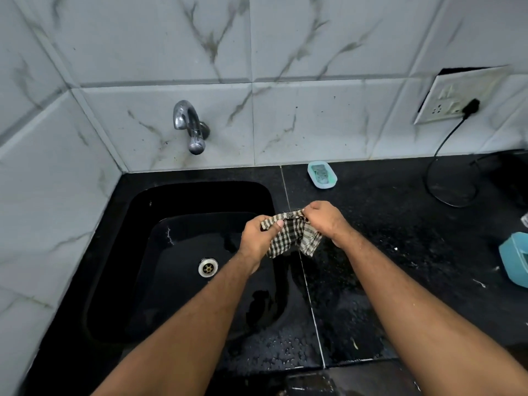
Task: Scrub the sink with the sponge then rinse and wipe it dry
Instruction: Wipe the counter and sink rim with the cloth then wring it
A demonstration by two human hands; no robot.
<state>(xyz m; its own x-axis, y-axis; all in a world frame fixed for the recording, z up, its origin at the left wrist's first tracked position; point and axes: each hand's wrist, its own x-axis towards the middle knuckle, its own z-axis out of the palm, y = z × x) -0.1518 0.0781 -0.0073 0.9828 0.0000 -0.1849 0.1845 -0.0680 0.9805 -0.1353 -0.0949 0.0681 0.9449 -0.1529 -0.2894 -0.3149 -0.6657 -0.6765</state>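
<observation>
Checked cloth [291, 234]: held above the right rim of the sink [137, 212], bunched, stretched between both hands. Left hand [258, 238]: fingers curled round the cloth's left end, thumb pressed on top. Right hand [324, 220]: fingers curled, pinching the cloth's upper right end; loose fabric hanging below. Sink: black, set at the left end of the black countertop [400, 238]; metal drain [208, 267] in the basin floor. Tap [190, 125]: on the tiled wall above the sink's back edge. Soap dish [322, 174]: at the countertop's back edge, right of the sink. Wall socket [454, 95] with black plug and cable: above the countertop's back right corner. Blue container [515, 260]: at the right edge.
</observation>
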